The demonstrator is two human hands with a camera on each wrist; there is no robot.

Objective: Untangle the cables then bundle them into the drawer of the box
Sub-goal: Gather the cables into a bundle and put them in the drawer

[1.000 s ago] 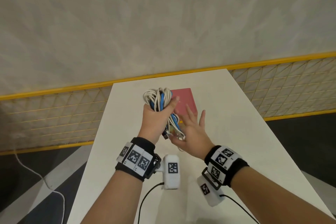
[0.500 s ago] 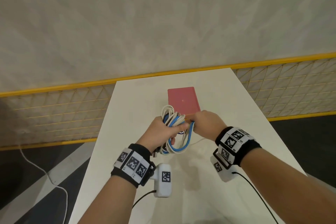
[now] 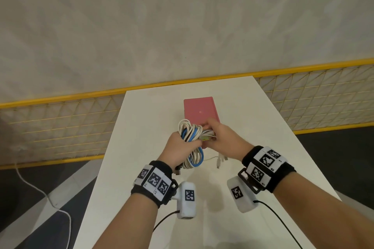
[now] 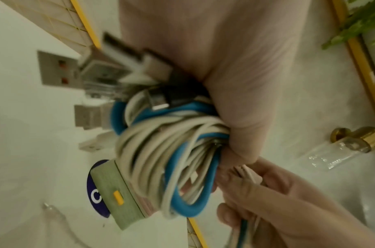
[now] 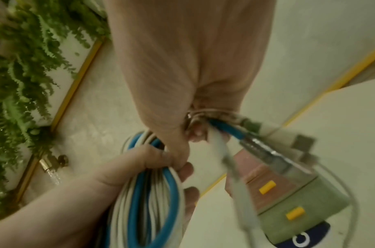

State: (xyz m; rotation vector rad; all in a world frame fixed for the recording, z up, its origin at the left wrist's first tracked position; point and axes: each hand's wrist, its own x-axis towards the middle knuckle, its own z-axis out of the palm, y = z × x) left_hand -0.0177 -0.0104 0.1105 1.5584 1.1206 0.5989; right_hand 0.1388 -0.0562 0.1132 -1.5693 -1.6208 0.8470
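My left hand (image 3: 178, 147) grips a coiled bundle of white and blue cables (image 3: 191, 139) just above the table, in front of the pink box (image 3: 200, 111). My right hand (image 3: 218, 137) pinches several cable ends beside the bundle, and a few plugs (image 3: 219, 160) hang below it. The left wrist view shows the coil (image 4: 161, 151) with USB plugs (image 4: 123, 67) sticking out near the palm. In the right wrist view the box front (image 5: 288, 198) has a pink and a green drawer with yellow handles, both pushed in.
The white table (image 3: 263, 147) is narrow, with its edges close on both sides. A yellow-framed mesh fence (image 3: 60, 127) runs behind it. A white cord (image 3: 40, 190) trails on the dark floor at the left. Wrist camera leads hang under my forearms.
My left hand lowered the bundle from above the box toward me. My right hand, open a second ago, has closed on the cable ends beside it.
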